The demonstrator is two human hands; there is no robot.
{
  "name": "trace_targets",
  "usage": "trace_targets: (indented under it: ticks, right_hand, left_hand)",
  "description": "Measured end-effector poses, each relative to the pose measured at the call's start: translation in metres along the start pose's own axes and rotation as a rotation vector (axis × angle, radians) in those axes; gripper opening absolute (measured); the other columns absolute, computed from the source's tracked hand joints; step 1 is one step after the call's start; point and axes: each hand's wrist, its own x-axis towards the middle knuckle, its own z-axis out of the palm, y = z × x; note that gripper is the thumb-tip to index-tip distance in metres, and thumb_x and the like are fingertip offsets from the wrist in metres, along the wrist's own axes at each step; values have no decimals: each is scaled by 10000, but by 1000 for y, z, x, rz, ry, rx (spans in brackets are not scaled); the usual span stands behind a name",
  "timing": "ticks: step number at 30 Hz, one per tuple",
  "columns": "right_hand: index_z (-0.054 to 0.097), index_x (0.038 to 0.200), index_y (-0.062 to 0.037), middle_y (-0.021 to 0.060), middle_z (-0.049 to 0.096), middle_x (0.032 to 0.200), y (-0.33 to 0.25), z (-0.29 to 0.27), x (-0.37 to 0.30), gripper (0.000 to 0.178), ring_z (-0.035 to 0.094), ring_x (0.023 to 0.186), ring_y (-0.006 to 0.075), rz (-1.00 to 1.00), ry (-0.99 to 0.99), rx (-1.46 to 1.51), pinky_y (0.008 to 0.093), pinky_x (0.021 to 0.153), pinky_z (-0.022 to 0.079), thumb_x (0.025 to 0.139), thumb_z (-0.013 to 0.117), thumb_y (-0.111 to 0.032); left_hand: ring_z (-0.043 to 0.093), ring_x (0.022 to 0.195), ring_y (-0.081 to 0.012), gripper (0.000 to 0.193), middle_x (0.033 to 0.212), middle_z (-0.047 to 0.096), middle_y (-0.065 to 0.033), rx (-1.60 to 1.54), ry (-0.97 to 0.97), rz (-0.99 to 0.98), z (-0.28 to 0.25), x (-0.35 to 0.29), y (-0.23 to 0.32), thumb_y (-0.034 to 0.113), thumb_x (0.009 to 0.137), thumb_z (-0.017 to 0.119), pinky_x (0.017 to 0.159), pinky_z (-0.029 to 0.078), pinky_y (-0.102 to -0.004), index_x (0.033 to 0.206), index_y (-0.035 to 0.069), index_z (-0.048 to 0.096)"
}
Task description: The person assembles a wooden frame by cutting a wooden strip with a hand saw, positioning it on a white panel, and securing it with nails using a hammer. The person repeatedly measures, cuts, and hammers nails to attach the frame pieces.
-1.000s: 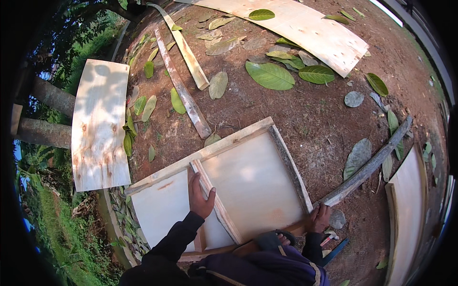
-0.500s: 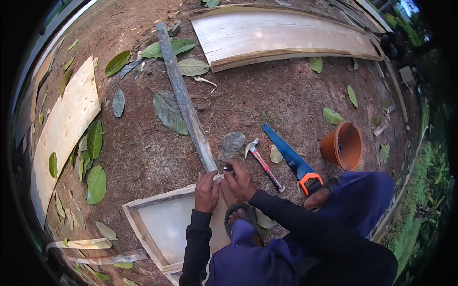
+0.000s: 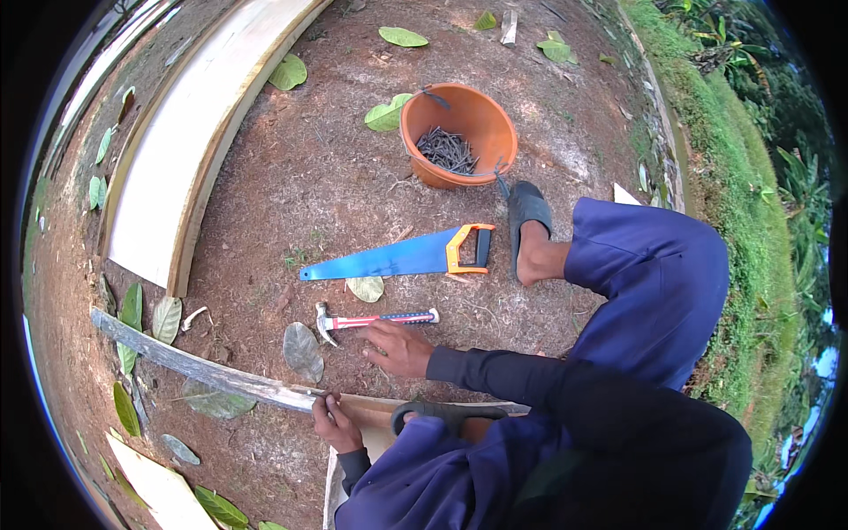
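My left hand (image 3: 336,427) is closed at the long wooden strip (image 3: 231,378). Thumb and finger pinch a small, thin thing with a pale tip that looks like a nail, held at the strip's face. Just beside the claw hammer (image 3: 390,318), my right hand (image 3: 399,348) is open, its bent fingers apart and their tips at the red and black handle. The hammer lies flat on the soil, its metal head to the left. Beyond it rests a hand saw (image 3: 389,256) with a blue blade and an orange and black grip.
An orange bucket (image 3: 492,132) with many nails (image 3: 448,150) stands beyond the saw. A long wood-edged panel (image 3: 190,132) lies at far left, a plywood sheet (image 3: 159,481) at lower left. My sandalled foot (image 3: 531,231) is right of the saw. Large leaves (image 3: 303,352) are scattered around.
My view has turned to the right, bringing the bucket's contents into sight. My right hand has left the strip and reached across to the hammer, while my left hand stays at the wood.
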Motion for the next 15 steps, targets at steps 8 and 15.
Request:
trace_targets:
  ticks: [8, 15]
  right_hand:
    - [539, 1365, -7, 192, 530, 1366, 89, -50, 5, 525, 501, 1275, 377, 117, 218, -425, 497, 1079, 400, 919, 665, -253]
    - [547, 1373, -32, 179, 548, 1360, 84, -32, -3, 562, 507, 1292, 329, -104, 46, -483, 479, 1078, 396, 903, 674, -313]
  left_hand:
    - [675, 842, -185, 144, 955, 694, -136, -181, -84, -170, 3, 29, -22, 71, 1072, 494, 770, 550, -322, 1144, -39, 552]
    - [688, 765, -231, 198, 857, 705, -156, 257, -89, -77, 22, 31, -15, 148, 1064, 516, 720, 544, -376, 1143, -29, 559]
